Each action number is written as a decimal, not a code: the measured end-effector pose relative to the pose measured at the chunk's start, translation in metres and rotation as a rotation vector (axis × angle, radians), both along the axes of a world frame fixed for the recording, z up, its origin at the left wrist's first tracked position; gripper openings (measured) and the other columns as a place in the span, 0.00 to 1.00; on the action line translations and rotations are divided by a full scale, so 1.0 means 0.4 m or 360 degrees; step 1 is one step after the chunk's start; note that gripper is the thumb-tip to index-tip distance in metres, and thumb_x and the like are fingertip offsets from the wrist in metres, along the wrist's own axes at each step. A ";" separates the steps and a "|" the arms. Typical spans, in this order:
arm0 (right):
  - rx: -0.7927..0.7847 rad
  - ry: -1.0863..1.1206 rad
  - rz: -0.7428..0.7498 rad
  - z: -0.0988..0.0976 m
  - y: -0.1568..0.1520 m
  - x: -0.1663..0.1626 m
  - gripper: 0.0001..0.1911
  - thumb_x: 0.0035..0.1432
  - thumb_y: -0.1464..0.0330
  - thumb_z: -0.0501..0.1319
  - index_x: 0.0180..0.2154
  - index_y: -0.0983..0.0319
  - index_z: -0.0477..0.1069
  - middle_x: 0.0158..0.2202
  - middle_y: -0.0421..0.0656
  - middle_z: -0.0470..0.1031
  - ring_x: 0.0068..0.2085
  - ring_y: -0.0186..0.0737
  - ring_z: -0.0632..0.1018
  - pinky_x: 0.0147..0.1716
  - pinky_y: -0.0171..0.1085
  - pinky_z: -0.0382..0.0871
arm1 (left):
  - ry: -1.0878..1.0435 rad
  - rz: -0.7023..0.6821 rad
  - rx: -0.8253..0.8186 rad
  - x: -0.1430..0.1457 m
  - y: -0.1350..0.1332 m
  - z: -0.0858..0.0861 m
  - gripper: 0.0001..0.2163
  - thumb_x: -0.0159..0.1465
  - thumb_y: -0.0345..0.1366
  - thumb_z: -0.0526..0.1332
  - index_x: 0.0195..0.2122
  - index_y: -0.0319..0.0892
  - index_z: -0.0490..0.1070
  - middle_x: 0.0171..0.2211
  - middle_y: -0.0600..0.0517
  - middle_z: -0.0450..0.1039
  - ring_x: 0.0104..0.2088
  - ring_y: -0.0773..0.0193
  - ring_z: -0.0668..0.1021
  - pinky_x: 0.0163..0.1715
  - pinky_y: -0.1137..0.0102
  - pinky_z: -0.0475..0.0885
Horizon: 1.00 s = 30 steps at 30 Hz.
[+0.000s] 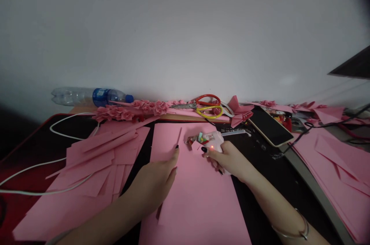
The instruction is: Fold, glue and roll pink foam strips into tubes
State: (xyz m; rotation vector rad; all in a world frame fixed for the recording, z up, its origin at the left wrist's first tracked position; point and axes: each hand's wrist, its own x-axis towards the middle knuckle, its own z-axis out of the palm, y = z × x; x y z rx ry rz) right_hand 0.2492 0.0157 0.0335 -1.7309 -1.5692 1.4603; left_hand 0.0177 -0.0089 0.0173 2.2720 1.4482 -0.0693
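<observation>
A sheet of pink paper [199,206] lies in front of me, with a narrow folded edge running up its left part. My left hand [156,179] holds that folded edge down, index finger stretched along it and thumb lower at its side. The other left fingers are hidden. Closed round a pale hot glue gun [214,140] is my right hand [228,158], just above the sheet. The glue gun shows a small red light, and a glue stick [235,133] pokes out at its back. Its nozzle end points left, near a small pink scrap.
Pink paper pieces [115,152] are heaped at left beside a white cable [34,193]. Along the wall lie a plastic bottle [81,96], pink paper roses [127,112] and scissors [209,106]. A phone [270,125] and more pink sheets [326,168] lie at right.
</observation>
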 end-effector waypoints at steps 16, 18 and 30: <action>-0.0060 0.0001 0.0086 0.003 0.001 -0.001 0.11 0.53 0.65 0.58 0.23 0.63 0.69 0.14 0.35 0.66 0.14 0.28 0.65 0.14 0.28 0.59 | 0.0018 0.0017 -0.0031 0.004 -0.002 0.014 0.25 0.68 0.35 0.45 0.66 0.39 0.49 0.32 0.46 0.78 0.31 0.57 0.79 0.27 0.70 0.64; -0.0059 -0.0007 0.0067 0.004 0.003 0.000 0.11 0.54 0.65 0.58 0.23 0.64 0.69 0.15 0.36 0.66 0.15 0.28 0.66 0.14 0.28 0.59 | 0.0004 0.0011 -0.0016 0.003 -0.002 0.012 0.24 0.68 0.35 0.45 0.66 0.39 0.49 0.33 0.46 0.78 0.32 0.57 0.79 0.27 0.70 0.64; -0.0158 0.0076 0.0053 0.002 0.009 -0.001 0.11 0.55 0.64 0.57 0.24 0.64 0.68 0.16 0.36 0.68 0.14 0.28 0.67 0.12 0.28 0.59 | 0.0007 0.0005 -0.0011 0.002 0.000 0.014 0.24 0.68 0.35 0.45 0.66 0.39 0.49 0.33 0.45 0.78 0.32 0.55 0.79 0.28 0.68 0.65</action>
